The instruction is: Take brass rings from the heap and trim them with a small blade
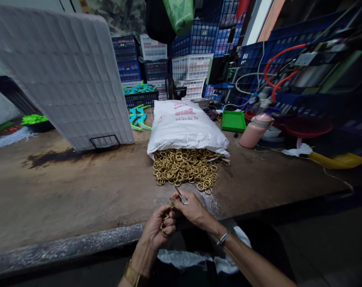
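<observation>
holding in the left hand [160,229] a few gold rings [163,225], with the fingers curled closed around them and one ring near the fingertips. gripping in the right hand [193,208] a small blade-like tool [181,196], pointing up toward the pile; cannot tell if touching a ring with it, because too small to see. just beyond both hands, spilling onto the table [94,191] as a loose ring pile [183,167] from the open mouth of a white sack [187,127]. judging from the look, probably light, stiff and not fragile, perhaps somewhat slippery where smooth, and likely to roll when dropped on edge. best to take hold at the outer rim, between thumb and forefinger, or by hooking one finger through the hole. farther out, can see a pink bottle [255,131] and a green tray [233,121] at right, a pale ribbed panel [70,79] tilted at left, and stacked crates [189,67] behind.
</observation>
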`<action>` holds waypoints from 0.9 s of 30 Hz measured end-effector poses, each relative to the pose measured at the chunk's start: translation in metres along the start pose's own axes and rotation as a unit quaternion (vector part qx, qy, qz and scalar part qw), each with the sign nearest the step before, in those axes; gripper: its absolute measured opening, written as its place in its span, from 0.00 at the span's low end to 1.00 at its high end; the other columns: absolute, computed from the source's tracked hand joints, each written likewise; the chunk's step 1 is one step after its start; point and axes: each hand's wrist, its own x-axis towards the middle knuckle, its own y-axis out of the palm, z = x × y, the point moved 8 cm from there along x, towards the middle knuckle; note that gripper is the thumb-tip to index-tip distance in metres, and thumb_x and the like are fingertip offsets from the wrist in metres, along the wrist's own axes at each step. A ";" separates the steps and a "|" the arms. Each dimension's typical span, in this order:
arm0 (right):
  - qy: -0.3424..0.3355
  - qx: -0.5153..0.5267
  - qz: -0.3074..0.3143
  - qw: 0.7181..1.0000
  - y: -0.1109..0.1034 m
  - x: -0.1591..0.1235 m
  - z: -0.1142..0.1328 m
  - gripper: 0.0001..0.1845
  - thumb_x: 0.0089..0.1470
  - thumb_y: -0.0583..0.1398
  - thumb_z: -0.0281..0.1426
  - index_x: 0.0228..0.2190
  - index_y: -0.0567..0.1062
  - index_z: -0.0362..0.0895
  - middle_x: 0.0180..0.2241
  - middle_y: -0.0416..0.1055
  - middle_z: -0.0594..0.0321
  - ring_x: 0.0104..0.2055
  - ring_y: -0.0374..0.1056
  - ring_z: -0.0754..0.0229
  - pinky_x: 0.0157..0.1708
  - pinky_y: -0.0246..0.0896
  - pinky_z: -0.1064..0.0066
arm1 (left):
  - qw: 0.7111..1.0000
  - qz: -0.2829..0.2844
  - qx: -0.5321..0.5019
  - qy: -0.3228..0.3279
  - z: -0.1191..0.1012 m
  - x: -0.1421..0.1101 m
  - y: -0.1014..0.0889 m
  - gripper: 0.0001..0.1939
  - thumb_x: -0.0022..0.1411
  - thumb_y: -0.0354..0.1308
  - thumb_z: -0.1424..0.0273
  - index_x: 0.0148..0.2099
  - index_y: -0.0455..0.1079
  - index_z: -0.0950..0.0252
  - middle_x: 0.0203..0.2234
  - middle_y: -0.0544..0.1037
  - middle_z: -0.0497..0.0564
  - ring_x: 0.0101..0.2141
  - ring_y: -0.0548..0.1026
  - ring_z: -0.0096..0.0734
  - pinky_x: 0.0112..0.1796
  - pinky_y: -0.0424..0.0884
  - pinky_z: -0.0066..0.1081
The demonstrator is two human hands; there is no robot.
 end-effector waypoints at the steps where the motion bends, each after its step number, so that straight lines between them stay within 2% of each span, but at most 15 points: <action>1: 0.000 0.001 0.001 1.000 0.000 -0.001 0.000 0.09 0.48 0.54 0.35 0.26 0.70 0.42 0.23 0.65 0.68 0.27 0.60 0.66 0.28 0.54 0.77 | 1.000 0.006 -0.011 -0.007 0.001 0.000 0.002 0.07 0.52 0.53 0.73 0.25 0.59 0.69 0.14 0.63 0.43 0.10 0.50 0.09 0.10 0.41 0.14; 6: 0.001 -0.008 -0.011 1.000 -0.001 0.000 -0.002 0.11 0.49 0.53 0.34 0.23 0.70 0.41 0.21 0.65 0.67 0.26 0.59 0.66 0.28 0.55 0.77 | 0.998 0.034 -0.050 -0.032 0.010 -0.003 0.009 0.07 0.54 0.50 0.74 0.26 0.60 0.70 0.15 0.62 0.44 0.10 0.50 0.10 0.10 0.42 0.14; 12: 0.027 0.020 0.005 0.999 0.001 0.001 -0.005 0.13 0.49 0.53 0.35 0.21 0.69 0.40 0.19 0.65 0.67 0.22 0.58 0.67 0.23 0.53 0.77 | 0.987 0.104 -0.103 -0.059 0.017 -0.005 0.017 0.05 0.53 0.51 0.73 0.27 0.62 0.70 0.17 0.63 0.46 0.11 0.53 0.11 0.10 0.44 0.13; 19: 0.057 0.051 0.018 0.997 0.001 -0.002 -0.011 0.15 0.50 0.52 0.37 0.24 0.72 0.39 0.20 0.67 0.65 0.22 0.60 0.67 0.22 0.53 0.78 | 0.982 0.139 -0.092 -0.085 0.023 -0.006 0.020 0.04 0.51 0.52 0.74 0.28 0.63 0.71 0.17 0.64 0.47 0.11 0.54 0.11 0.10 0.45 0.13; 27: 0.059 0.042 0.008 0.997 0.000 -0.002 -0.010 0.16 0.50 0.52 0.37 0.21 0.70 0.40 0.17 0.63 0.68 0.20 0.56 0.68 0.20 0.50 0.79 | 0.981 0.160 -0.074 -0.081 0.026 -0.003 0.021 0.05 0.52 0.52 0.73 0.27 0.62 0.71 0.18 0.63 0.46 0.12 0.54 0.10 0.10 0.43 0.13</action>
